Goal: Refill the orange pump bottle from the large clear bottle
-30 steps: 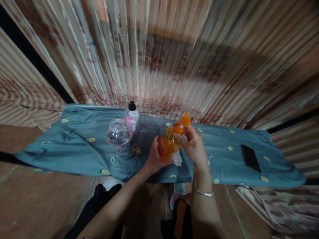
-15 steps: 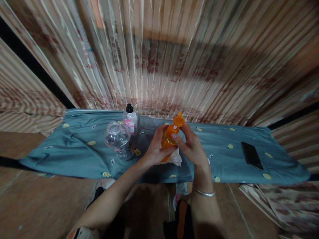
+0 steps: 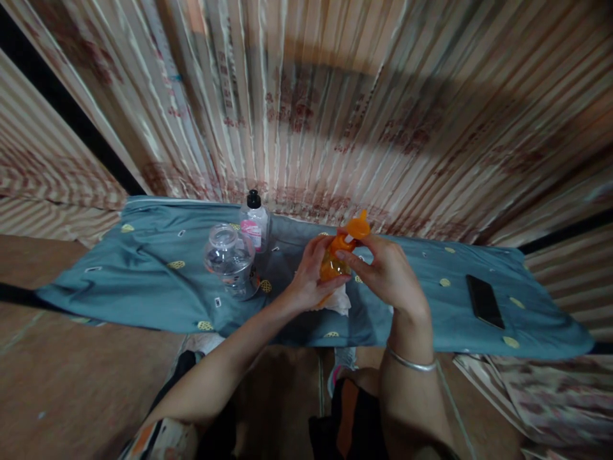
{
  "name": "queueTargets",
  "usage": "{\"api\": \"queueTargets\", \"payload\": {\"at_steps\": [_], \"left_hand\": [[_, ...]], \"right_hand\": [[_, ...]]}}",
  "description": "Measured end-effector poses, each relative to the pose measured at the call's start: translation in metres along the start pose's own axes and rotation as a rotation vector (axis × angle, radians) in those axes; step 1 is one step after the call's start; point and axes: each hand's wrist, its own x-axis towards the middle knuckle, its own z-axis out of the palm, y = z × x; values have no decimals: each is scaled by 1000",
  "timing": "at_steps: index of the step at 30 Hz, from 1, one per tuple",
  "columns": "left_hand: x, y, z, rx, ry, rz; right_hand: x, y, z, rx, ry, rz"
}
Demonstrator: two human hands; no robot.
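A small see-through bottle (image 3: 334, 267) with yellow-orange contents is held above the cloth, leaning to the right. My left hand (image 3: 309, 275) wraps round its body. On its top is an orange cap (image 3: 358, 227) with a thin spout, and my right hand (image 3: 393, 271) closes its thumb and fingers on the cap and neck. Part of the cap's underside is hidden by the fingers. A crumpled white tissue (image 3: 339, 301) lies on the cloth under the bottle.
To the left stand a clear plastic jar (image 3: 230, 259) and, behind it, a clear bottle with a black cap (image 3: 255, 223). A black phone (image 3: 484, 300) lies at the right on the blue-green cloth (image 3: 138, 275). Pleated curtains (image 3: 325, 115) hang close behind.
Both hands have shifted right and a little up with the bottle, which now leans more to the right. My right wrist has turned. The view has moved slightly.
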Motion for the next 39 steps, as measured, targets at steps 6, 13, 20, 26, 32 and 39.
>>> {"api": "queueTargets", "payload": {"at_steps": [6, 13, 20, 26, 32, 39], "left_hand": [[-2, 0, 0, 25, -8, 13], [-3, -1, 0, 31, -16, 33], [-3, 2, 2, 25, -33, 24], [-4, 5, 2, 27, -38, 26], [-4, 2, 1, 32, -32, 58], [-6, -3, 2, 32, -23, 130]], "right_hand": [[-4, 8, 7, 131, 76, 38], [-10, 10, 13, 85, 84, 38], [-10, 8, 5, 72, 0, -9], [-11, 11, 5, 76, -5, -28], [-11, 6, 10, -27, 69, -10], [-11, -4, 16, -191, 181, 19]]}}
